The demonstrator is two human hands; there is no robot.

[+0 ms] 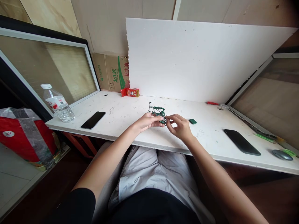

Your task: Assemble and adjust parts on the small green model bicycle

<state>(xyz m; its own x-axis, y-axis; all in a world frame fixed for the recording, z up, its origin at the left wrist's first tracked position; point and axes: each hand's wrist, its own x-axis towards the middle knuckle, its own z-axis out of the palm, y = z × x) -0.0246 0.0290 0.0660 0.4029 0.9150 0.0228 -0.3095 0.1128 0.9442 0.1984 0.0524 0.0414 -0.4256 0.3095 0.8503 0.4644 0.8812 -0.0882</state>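
A small green model bicycle (pixel 159 109) with thin dark handlebars is held up just above the white table. My left hand (pixel 149 122) is closed around its lower part, thumb across the near side. On the other side, the thumb and fingers of my right hand (pixel 179 126) pinch the model's right end, by a small spoked wheel (pixel 164 121). The fingers partly cover that end, so any tiny piece between them is hidden. To the right of my right hand, a small dark green rectangular piece (pixel 192 121) lies on the tabletop.
The white table (pixel 130 109) bears a phone (pixel 93 120) and a water bottle (pixel 57 102) at left. A red packet (pixel 132 92) stands by a cardboard box (pixel 109 73) and white foam board (pixel 198 59). At right are another black phone (pixel 241 142) and a mouse (pixel 282 154).
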